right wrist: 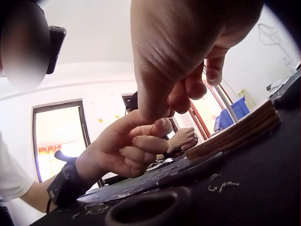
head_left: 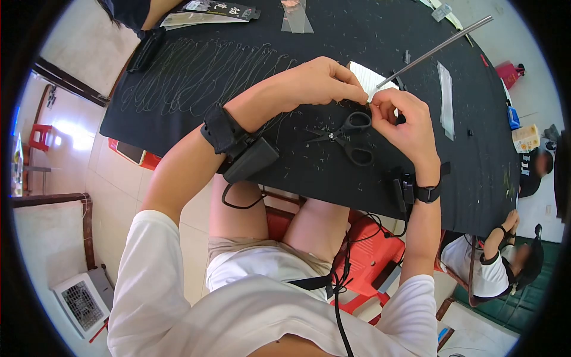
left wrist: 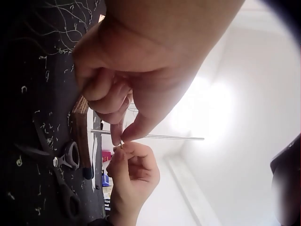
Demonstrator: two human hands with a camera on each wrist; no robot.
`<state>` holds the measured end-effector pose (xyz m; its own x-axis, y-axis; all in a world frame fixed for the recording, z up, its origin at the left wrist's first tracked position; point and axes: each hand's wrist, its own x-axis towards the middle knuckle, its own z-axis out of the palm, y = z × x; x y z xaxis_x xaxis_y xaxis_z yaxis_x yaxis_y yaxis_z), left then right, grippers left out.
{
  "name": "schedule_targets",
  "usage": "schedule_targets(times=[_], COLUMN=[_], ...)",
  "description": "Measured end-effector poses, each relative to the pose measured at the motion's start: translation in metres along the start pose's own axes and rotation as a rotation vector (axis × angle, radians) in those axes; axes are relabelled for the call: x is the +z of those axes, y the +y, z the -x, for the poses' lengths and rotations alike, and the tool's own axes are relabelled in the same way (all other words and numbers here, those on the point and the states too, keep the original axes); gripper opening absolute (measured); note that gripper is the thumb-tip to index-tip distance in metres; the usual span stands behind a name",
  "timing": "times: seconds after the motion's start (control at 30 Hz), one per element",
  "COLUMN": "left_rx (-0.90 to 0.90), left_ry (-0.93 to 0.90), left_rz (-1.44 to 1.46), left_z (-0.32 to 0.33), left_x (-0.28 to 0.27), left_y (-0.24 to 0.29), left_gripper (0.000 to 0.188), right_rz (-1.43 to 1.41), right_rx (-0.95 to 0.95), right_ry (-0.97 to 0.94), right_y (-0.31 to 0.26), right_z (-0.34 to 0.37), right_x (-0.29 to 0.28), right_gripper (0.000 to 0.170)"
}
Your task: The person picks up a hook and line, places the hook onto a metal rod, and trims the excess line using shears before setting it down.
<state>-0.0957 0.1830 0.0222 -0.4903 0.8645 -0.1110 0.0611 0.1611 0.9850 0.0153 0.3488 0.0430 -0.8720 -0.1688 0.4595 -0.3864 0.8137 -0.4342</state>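
My left hand (head_left: 318, 83) and right hand (head_left: 409, 122) meet fingertip to fingertip over the black table. Each one pinches with thumb and forefinger at a tiny, thin yellowish piece (left wrist: 122, 146), mostly hidden by the fingertips; I cannot tell its kind. Just beyond the hands sits a block with a white top (head_left: 364, 76) and layered brown sides. A slim metal rod (head_left: 437, 49) rises at a slant from it. Black-handled scissors (head_left: 351, 140) lie with blades apart on the cloth, close below the fingers.
Rows of thin looped strands (head_left: 196, 77) spread over the table's left part. Pale clippings dot the black cloth (head_left: 285, 160). A clear plastic strip (head_left: 445, 101) lies at the right, packets (head_left: 211, 13) at the far left. Other people sit around the table.
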Motion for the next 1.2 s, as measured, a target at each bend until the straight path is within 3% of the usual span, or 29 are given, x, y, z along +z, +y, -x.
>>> schedule_targets(times=[0.5, 0.8, 1.2], left_rx=[0.157, 0.075, 0.093], left_ry=[0.112, 0.134, 0.141], left_rz=[0.034, 0.053, 0.061], left_z=[-0.0015, 0.0000, 0.0009], left_x=[0.0038, 0.0080, 0.0084], left_y=[-0.0052, -0.0053, -0.0050], left_gripper=[0.017, 0.017, 0.017], right_rz=[-0.005, -0.056, -0.044], right_rx=[-0.005, 0.008, -0.022], right_ry=[0.096, 0.104, 0.160], right_y=[0.0040, 0.0029, 0.0038], right_z=[0.0008, 0.0009, 0.0012], right_x=[0.0036, 0.0063, 0.0090], right_gripper=[0.014, 0.015, 0.015])
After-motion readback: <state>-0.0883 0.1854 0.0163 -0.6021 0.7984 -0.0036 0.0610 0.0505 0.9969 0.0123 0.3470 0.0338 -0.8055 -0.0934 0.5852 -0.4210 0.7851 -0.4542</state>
